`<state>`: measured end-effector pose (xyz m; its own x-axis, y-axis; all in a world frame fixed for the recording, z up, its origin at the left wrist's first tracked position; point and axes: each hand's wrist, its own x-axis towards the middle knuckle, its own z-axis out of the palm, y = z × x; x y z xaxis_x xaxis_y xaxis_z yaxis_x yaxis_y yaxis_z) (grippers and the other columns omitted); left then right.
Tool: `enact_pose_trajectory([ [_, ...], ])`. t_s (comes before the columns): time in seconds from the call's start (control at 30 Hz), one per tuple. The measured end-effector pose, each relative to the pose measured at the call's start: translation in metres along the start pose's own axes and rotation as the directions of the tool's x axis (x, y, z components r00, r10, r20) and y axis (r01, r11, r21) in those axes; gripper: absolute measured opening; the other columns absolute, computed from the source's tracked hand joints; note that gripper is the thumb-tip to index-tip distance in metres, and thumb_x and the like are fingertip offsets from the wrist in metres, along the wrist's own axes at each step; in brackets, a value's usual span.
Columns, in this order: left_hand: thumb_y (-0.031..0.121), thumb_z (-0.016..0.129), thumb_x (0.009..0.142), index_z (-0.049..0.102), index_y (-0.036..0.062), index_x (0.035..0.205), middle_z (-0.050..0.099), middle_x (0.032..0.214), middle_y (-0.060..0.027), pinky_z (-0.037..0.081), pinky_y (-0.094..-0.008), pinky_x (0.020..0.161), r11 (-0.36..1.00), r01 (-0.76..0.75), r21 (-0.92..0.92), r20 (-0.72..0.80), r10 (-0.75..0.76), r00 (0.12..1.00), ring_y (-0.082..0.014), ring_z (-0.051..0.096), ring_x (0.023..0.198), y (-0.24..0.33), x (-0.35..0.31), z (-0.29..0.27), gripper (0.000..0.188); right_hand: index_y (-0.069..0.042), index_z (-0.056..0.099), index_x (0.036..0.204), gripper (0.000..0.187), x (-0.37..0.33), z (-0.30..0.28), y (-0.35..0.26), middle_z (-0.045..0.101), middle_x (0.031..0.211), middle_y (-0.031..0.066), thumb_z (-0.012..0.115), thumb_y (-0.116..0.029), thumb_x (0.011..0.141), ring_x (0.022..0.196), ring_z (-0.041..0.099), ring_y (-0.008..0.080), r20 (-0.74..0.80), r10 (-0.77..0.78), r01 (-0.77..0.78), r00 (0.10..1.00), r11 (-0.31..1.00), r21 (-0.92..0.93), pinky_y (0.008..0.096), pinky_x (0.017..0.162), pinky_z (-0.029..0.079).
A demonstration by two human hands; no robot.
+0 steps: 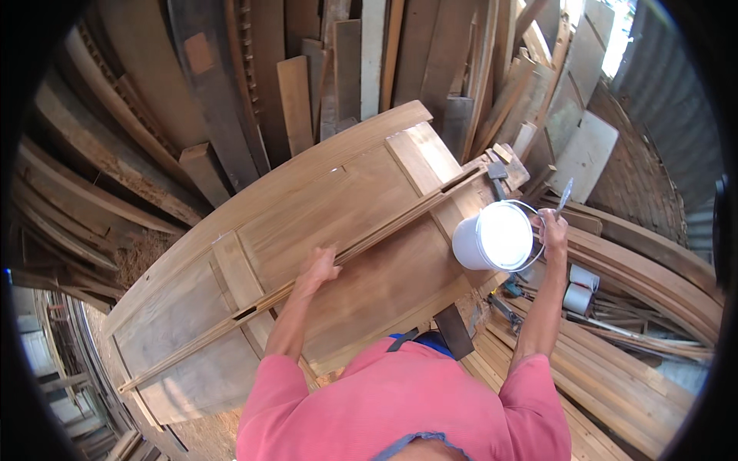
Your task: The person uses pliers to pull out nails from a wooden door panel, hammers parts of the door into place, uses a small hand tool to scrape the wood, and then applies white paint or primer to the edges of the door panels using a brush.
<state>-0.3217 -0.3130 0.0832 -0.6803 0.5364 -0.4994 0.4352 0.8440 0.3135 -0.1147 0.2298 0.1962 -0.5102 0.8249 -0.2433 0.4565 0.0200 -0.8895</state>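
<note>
Grey thin tool (pixel 566 192) in the right hand (pixel 552 230), fingers closed round its lower end; brush or scraper, can't tell. Wire handle (pixel 532 265) of the white bucket (pixel 503 237) meets the same hand. Risk: two things on one grip. If the fingers loosen to shift the tool, the handle could slip and the bucket drop or tip. Mouth faces up toward the camera, interior washed out, so contents unknown; if there's liquid, a tilt would spill it.

Left hand (pixel 319 265) is at the long wood strips (pixel 392 227) across the middle of the wooden panel (pixel 354 196), fingers curled. Can't tell if it's clamped on them or just resting. If they're loose, leaning on them could skid them sideways; splinters also possible on bare skin.

Bucket sits over the panel's right end in view, hanging or resting unclear. Dark block (pixel 497 175) is just beside its rim; a swing could knock it.

Further out: white tubs (pixel 578 298) and stacked planks (pixel 607 384) to the right, poor footing if stepped on. Upright boards (pixel 294 100) behind the panel; a hard shove could topple some.
</note>
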Motion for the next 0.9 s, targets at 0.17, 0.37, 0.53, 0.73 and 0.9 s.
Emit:
enact_pose_trajectory([
  [0.17, 0.032, 0.078, 0.079, 0.062, 0.0083, 0.118, 0.069, 0.105, -0.0241, 0.055, -0.0518, 0.083, 0.998, 0.058, 0.013, 0.065, -0.059, 0.996, -0.0426, 0.066, 0.102, -0.025, -0.013, 0.002, 0.048, -0.008, 0.069, 0.100, 0.029, 0.007, 0.005, 0.022, 0.060, 0.070, 0.0002, 0.060, -0.036, 0.095, 0.048, 0.043, 0.0041, -0.046, -0.070, 0.069, 0.996, 0.997, -0.032, 0.0224, 0.038, 0.029],
  [0.37, 0.032, 0.078, 0.080, 0.060, 0.0069, 0.128, 0.067, 0.119, -0.0204, 0.047, -0.0490, 0.096, 0.996, -0.082, 0.025, -0.209, 0.085, 0.974, -0.0393, 0.061, 0.112, 0.009, -0.029, -0.021, 0.058, -0.004, 0.074, 0.104, 0.029, 0.012, 0.007, 0.068, 0.074, 0.090, 0.0138, 0.058, -0.026, 0.093, 0.083, 0.071, 0.0267, -0.163, -0.226, 0.090, 0.960, 0.805, -0.586, 0.0382, 0.080, 0.054],
  [0.53, 0.036, 0.074, 0.084, 0.057, 0.0035, 0.130, 0.062, 0.127, -0.0179, 0.043, -0.0467, 0.102, 0.871, -0.412, -0.269, -0.379, 0.297, 0.876, -0.0355, 0.056, 0.118, 0.135, -0.012, -0.044, 0.059, -0.003, 0.072, 0.099, 0.030, -0.029, 0.018, 0.038, 0.070, 0.097, 0.0260, 0.054, -0.026, 0.093, 0.096, 0.067, 0.0426, -0.199, -0.152, 0.013, 0.968, 0.824, -0.567, 0.0495, 0.087, 0.051],
  [0.73, 0.032, 0.065, 0.094, 0.028, -0.0002, 0.153, 0.050, 0.141, -0.0237, 0.039, -0.0437, 0.109, 0.790, -0.485, -0.375, -0.231, 0.427, 0.874, -0.0372, 0.046, 0.132, 0.282, 0.038, 0.010, 0.077, 0.000, 0.070, 0.097, 0.034, -0.034, 0.023, 0.011, 0.068, 0.103, 0.0290, 0.050, -0.026, 0.095, 0.101, 0.064, 0.0475, -0.101, -0.097, -0.003, 0.990, 0.709, -0.705, 0.0539, 0.089, 0.049],
  [0.9, 0.024, 0.064, 0.094, 0.018, -0.0039, 0.155, 0.037, 0.148, -0.0289, 0.032, -0.0432, 0.115, 0.668, -0.552, -0.500, -0.421, 0.370, 0.828, -0.0419, 0.039, 0.136, 0.306, 0.064, 0.059, 0.081, 0.000, 0.072, 0.099, 0.037, -0.017, 0.017, 0.034, 0.069, 0.098, 0.0275, 0.052, -0.031, 0.095, 0.099, 0.066, 0.0450, -0.147, -0.085, -0.022, 0.986, 0.793, -0.609, 0.0510, 0.088, 0.050],
])
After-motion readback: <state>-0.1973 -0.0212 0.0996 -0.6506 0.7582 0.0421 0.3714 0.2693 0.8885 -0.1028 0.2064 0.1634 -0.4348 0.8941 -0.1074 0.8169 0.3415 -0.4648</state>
